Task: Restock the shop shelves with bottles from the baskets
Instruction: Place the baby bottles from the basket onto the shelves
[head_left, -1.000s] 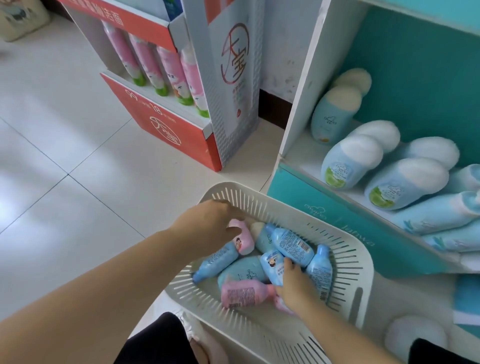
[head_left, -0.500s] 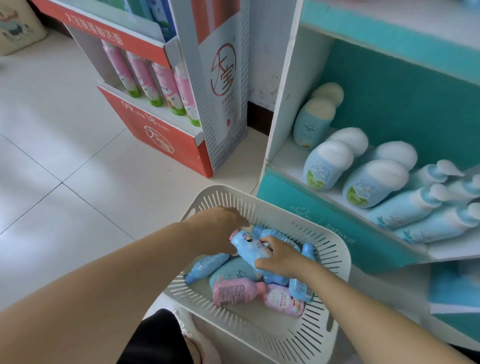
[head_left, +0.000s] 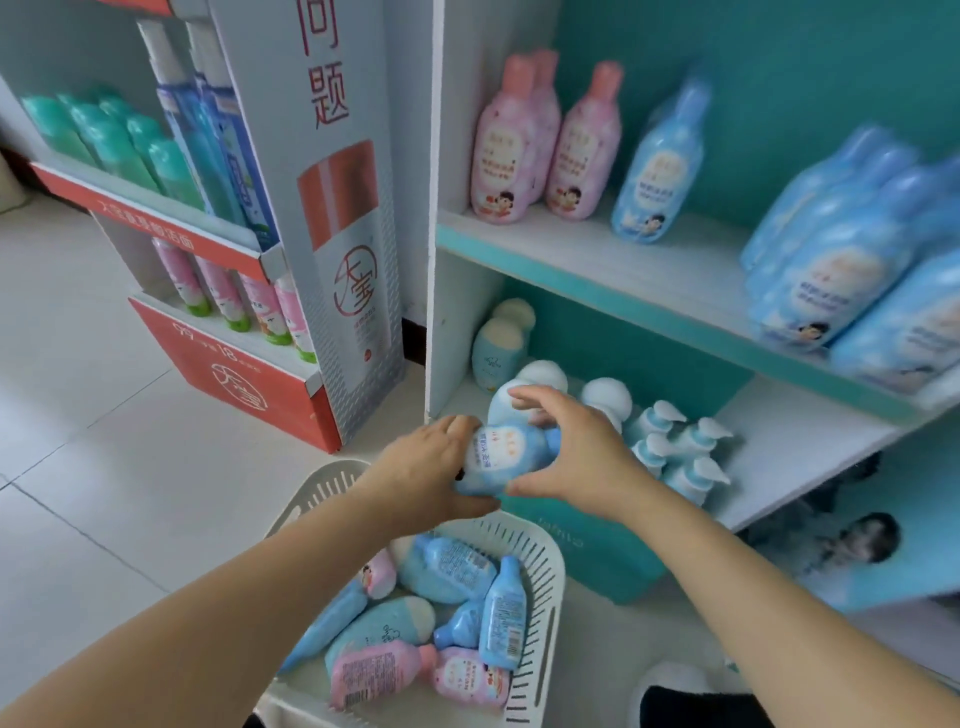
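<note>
- The light blue plastic bottle with a white label (head_left: 498, 457) is in the air between both hands. It is above the far rim of the white slotted plastic basket (head_left: 545, 540) and in front of the lower white shelf board (head_left: 779, 467).
- The left hand (head_left: 426, 467) curls its fingers round the bottom end. The right hand (head_left: 582, 457) has the thumb under the cap end and the fingers, a little spread, arched over it. The cap itself is hidden.
- The bottle looks smooth, so I think it can slip when one hand lets go. It would then fall on the blue and pink bottles lying in the basket (head_left: 457, 623).
- If it goes to the lower board, the right wrist passes just beside the small blue pump bottles (head_left: 675, 452) and can push them over.
- If it goes to the upper white shelf board with a teal edge (head_left: 597, 249), a careless push can hit the upright pink bottles (head_left: 519, 145). They stand close together and could topple one another.
- The big blue bottles on the right (head_left: 831, 249) stand near the front edge, so a bump may bring them down.
</note>
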